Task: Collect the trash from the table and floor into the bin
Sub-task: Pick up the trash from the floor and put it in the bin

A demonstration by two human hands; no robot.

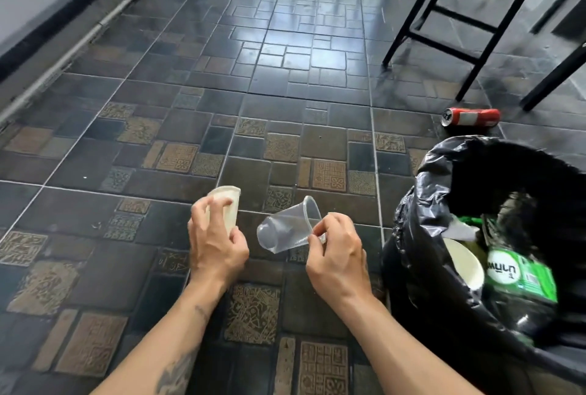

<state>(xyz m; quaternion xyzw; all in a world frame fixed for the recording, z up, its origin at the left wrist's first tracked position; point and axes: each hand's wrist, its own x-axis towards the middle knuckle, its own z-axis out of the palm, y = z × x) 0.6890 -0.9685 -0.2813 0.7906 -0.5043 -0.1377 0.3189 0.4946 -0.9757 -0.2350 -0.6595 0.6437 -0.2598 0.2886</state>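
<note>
My left hand (pixel 215 242) grips a crumpled cream paper cup (pixel 225 201) above the tiled floor. My right hand (pixel 337 247) pinches the rim of a clear plastic cup (pixel 285 230), which lies tilted with its base pointing left. Both cups are held just left of the bin, lined with a black bag (pixel 421 204), at the right edge. Inside the bin lie a white paper cup (pixel 466 263) and a green packet (pixel 520 271). A crushed red can (pixel 471 117) lies on the floor beyond the bin.
A black metal stool frame (pixel 456 14) stands at the back right, with another dark leg (pixel 555 77) beside it. A wall with a grey pipe (pixel 73 42) runs along the left. Dark patterned floor tiles (pixel 253 93) stretch ahead.
</note>
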